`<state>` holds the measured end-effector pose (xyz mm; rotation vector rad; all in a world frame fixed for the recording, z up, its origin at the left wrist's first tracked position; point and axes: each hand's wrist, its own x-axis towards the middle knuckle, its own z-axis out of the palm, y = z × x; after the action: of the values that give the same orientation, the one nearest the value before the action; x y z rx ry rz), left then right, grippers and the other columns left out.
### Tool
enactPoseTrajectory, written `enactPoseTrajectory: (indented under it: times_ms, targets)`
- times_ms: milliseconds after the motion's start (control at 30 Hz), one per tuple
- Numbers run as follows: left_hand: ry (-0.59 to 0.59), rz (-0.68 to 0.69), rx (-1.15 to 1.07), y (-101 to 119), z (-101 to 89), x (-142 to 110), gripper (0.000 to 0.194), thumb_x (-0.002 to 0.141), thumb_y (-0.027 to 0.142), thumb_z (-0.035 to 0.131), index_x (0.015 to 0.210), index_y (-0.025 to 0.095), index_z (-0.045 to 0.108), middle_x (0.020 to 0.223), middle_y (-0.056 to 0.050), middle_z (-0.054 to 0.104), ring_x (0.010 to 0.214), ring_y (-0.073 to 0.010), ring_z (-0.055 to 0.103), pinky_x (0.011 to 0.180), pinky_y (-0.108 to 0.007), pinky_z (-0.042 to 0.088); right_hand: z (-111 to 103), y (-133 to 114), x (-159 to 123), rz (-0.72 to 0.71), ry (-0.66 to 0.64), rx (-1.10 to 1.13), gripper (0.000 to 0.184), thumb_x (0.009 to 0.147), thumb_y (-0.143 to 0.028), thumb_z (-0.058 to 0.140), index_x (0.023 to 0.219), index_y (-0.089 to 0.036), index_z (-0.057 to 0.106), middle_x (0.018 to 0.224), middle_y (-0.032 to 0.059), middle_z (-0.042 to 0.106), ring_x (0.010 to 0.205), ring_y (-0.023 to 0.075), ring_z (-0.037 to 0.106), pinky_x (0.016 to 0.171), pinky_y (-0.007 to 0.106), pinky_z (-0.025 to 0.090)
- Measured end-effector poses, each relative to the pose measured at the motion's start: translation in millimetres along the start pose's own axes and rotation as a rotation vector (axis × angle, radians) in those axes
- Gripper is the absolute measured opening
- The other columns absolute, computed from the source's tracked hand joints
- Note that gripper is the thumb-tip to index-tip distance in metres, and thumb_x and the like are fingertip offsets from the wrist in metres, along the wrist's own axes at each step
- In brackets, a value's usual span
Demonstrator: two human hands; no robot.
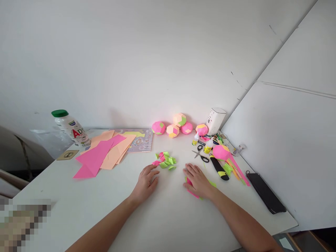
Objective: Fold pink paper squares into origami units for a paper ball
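Green and pink folded paper pieces (165,160) lie at mid-worktop (162,224), just ahead of the left hand (147,182). Left hand: released, fingers loosely bent. Right hand (198,180): released, palm down, fingers extended, covering pink and green paper (193,192). Scissors (198,153) and a cutter (218,168) lie beyond it, to the right. Faceted paper balls (172,131) sit near the rear wall (157,70).

The one camera here rides on the person's head, above the near side of the white table (162,220). It faces forward and down, close over the table, its wide view reaching the wall (147,56) behind the table and the white panel (294,140) on the table's right.
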<state>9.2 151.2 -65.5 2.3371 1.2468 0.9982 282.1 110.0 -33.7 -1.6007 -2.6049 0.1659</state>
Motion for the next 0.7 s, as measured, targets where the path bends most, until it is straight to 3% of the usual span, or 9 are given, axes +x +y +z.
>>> enactPoseTrajectory:
  times_ms: [133, 233, 300, 367, 433, 500, 533, 600, 700]
  targets:
    - [-0.07, 0.152, 0.035, 13.4, -7.4, -2.8, 0.027, 0.082, 0.019, 0.041, 0.102, 0.02, 0.059, 0.118, -0.01, 0.055, 0.117, -0.0256, 0.043, 0.096, -0.043, 0.037, -10.8, 31.1, 6.0, 0.035, 0.116, -0.049, 0.051, 0.088, -0.046, 0.038, 0.126, -0.011, 0.047, 0.135, 0.0161, 0.041, 0.127, 0.0265, 0.031, 0.105, 0.041, 0.025]
    - [-0.282, 0.399, 0.055, 28.5, -13.6, -3.2, 0.035, 0.082, 0.019, 0.043, 0.114, 0.023, 0.056, 0.123, -0.007, 0.055, 0.123, -0.0256, 0.038, 0.103, -0.044, 0.028, -21.4, 45.1, -0.6, 0.105, 0.155, -0.01, 0.045, 0.088, -0.042, 0.041, 0.122, -0.014, 0.05, 0.13, 0.0147, 0.046, 0.12, 0.026, 0.041, 0.099, 0.04, 0.034]
    - [-0.382, 0.492, 0.102, 34.2, -14.2, -2.1, 0.038, 0.082, 0.024, 0.044, 0.119, 0.025, 0.053, 0.128, -0.006, 0.052, 0.126, -0.0268, 0.034, 0.106, -0.047, 0.022, -29.2, 49.4, -8.7, 0.174, 0.161, 0.055, 0.039, 0.089, -0.039, 0.039, 0.12, -0.018, 0.051, 0.125, 0.0116, 0.051, 0.114, 0.0235, 0.047, 0.094, 0.037, 0.039]
    - [-0.338, 0.439, 0.223, 34.6, -11.2, -1.2, 0.043, 0.083, 0.032, 0.045, 0.124, 0.022, 0.049, 0.132, -0.009, 0.047, 0.128, -0.0314, 0.03, 0.105, -0.054, 0.018, -36.7, 51.2, -16.9, 0.234, 0.123, 0.102, 0.035, 0.087, -0.036, 0.042, 0.117, -0.018, 0.053, 0.12, 0.0101, 0.053, 0.11, 0.0227, 0.048, 0.089, 0.035, 0.042]
    - [-0.178, 0.263, 0.372, 33.1, -5.2, -2.1, 0.047, 0.082, 0.038, 0.046, 0.122, 0.014, 0.05, 0.132, -0.016, 0.045, 0.128, -0.0378, 0.026, 0.102, -0.059, 0.018, -42.1, 52.3, -22.8, 0.27, 0.054, 0.105, 0.037, 0.08, -0.036, 0.054, 0.113, -0.018, 0.055, 0.117, 0.0107, 0.054, 0.11, 0.0254, 0.047, 0.088, 0.036, 0.041]
    - [-0.037, 0.124, 0.479, 35.8, 2.3, -5.8, 0.045, 0.081, 0.036, 0.047, 0.115, 0.008, 0.055, 0.13, -0.021, 0.044, 0.128, -0.0409, 0.023, 0.101, -0.06, 0.018, -44.4, 53.5, -24.9, 0.281, 0.011, 0.098, 0.042, 0.072, -0.035, 0.064, 0.109, -0.017, 0.058, 0.114, 0.0115, 0.054, 0.108, 0.028, 0.045, 0.087, 0.037, 0.04]
    - [-0.017, 0.124, 0.5, 39.9, 6.3, -8.5, 0.041, 0.082, 0.031, 0.047, 0.113, 0.007, 0.056, 0.129, -0.022, 0.045, 0.128, -0.0401, 0.024, 0.102, -0.058, 0.017, -44.3, 54.3, -24.9, 0.281, 0.006, 0.099, 0.042, 0.069, -0.035, 0.066, 0.107, -0.017, 0.058, 0.112, 0.0115, 0.055, 0.107, 0.0284, 0.046, 0.086, 0.037, 0.04]
    - [-0.063, 0.216, 0.472, 53.3, 14.1, -14.7, 0.033, 0.082, 0.019, 0.044, 0.11, 0.01, 0.058, 0.124, -0.018, 0.051, 0.126, -0.0358, 0.031, 0.104, -0.055, 0.018, -42.4, 56.3, -23.5, 0.282, 0.02, 0.111, 0.038, 0.069, -0.032, 0.067, 0.103, -0.018, 0.059, 0.106, 0.0108, 0.056, 0.102, 0.0275, 0.047, 0.083, 0.036, 0.04]
    - [-0.23, 0.317, 0.305, 76.6, 22.5, -21.9, 0.035, 0.077, 0.011, 0.045, 0.11, 0.015, 0.057, 0.119, -0.013, 0.055, 0.118, -0.0294, 0.043, 0.102, -0.049, 0.029, -38.1, 60.6, -21.3, 0.31, 0.051, 0.139, 0.026, 0.07, -0.029, 0.066, 0.093, -0.018, 0.061, 0.093, 0.0082, 0.057, 0.092, 0.0251, 0.049, 0.075, 0.034, 0.041]
